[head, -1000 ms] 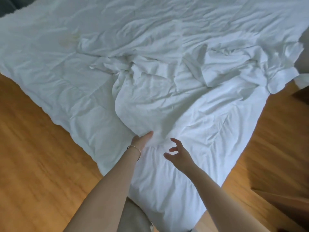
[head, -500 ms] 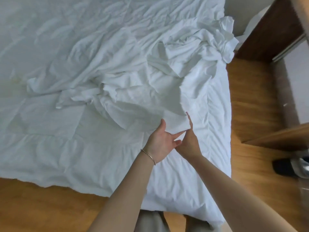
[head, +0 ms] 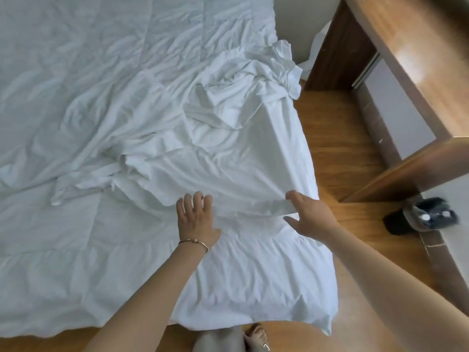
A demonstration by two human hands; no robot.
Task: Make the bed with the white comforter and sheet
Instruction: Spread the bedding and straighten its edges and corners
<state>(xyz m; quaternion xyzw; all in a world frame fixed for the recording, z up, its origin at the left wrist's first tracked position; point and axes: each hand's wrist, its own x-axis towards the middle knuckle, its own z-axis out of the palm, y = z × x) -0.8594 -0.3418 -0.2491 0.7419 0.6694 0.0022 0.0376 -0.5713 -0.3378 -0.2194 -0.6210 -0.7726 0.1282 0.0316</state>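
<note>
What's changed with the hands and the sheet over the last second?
The left hand and right hand, together at the sheet edge half a second ago, have spread apart, stretching that edge toward the bed's right side. The right hand pinches it; the left lies spread on it. The comforter underneath stays put.

bed point(head: 253, 295): covered edge to edge by a white quilted comforter point(head: 76, 262), wrinkled, its near edge hanging over the bed's foot toward the wooden floor point(head: 337, 128). a crumpled white sheet point(head: 223, 138) lies on the comforter, bunched at the bed's right side, one edge drawn straight near the corner. floor: a dark object, blurred, lies at the right.
</note>
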